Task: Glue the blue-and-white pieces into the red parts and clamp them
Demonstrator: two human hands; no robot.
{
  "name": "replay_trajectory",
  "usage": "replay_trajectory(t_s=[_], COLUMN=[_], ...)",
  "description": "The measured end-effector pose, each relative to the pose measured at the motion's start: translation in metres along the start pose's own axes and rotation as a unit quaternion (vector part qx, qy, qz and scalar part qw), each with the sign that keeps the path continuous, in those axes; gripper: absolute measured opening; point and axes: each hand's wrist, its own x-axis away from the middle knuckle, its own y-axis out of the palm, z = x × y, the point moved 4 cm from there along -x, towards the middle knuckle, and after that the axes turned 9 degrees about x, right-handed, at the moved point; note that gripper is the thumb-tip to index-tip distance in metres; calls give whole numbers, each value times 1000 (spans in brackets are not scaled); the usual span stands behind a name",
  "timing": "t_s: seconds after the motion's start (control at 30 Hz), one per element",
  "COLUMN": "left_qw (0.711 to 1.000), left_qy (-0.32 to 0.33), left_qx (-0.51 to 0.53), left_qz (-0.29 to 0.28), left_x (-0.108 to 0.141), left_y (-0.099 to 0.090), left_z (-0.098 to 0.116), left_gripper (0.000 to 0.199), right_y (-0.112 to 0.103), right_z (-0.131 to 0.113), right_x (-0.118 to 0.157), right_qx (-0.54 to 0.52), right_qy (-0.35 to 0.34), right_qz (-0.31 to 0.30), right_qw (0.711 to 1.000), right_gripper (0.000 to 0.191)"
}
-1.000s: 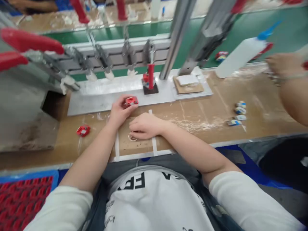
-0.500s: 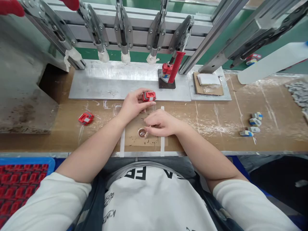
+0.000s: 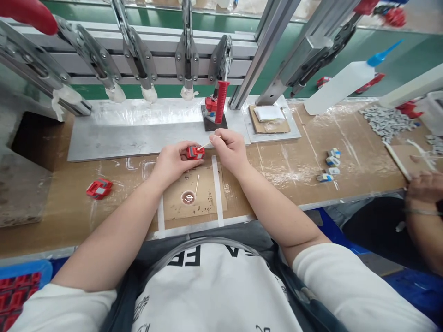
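Head view | left hand [image 3: 173,163] curled, thumb and fingers gripping a red part [image 3: 195,152] by the metal plate's [image 3: 121,138] front edge | right hand [image 3: 231,150] pinching a thin stick [image 3: 208,143], tip at that part: dabbing looks mid-way | red piece [image 3: 99,188] lying left, its progress unclear | blue-rimmed basket [image 3: 46,272] of red pieces apparently left to do

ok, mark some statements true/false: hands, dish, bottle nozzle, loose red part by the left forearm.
The left hand holds a red part. True.
The right hand is empty. False: the right hand holds a white stick.
A second stick lies by the round dish. True.
The loose red part is on the metal plate. False: the loose red part lies on the brown tabletop.
The bottle nozzle is red. False: the nozzle is blue.
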Motion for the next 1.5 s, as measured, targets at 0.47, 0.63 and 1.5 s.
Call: replay_trajectory(t_s=[0.47,0.63,1.5], left_qw=[997,997,991], left_qy=[5,18,-1], left_qx=[-75,-75,-22], left_qz=[13,18,130], left_x=[1,2,-7], left_y=[-2,-2,-9], left_z=[1,2,10], left_gripper=[52,54,49], right_y=[3,-2,-56], right_z=[4,4,-44], right_x=[0,0,48], right_qx=[70,121,371], right_qy=[-33,-34,-30], right_qz=[-17,-9,-226], right_qw=[997,992,900], right_gripper=[44,41,49])
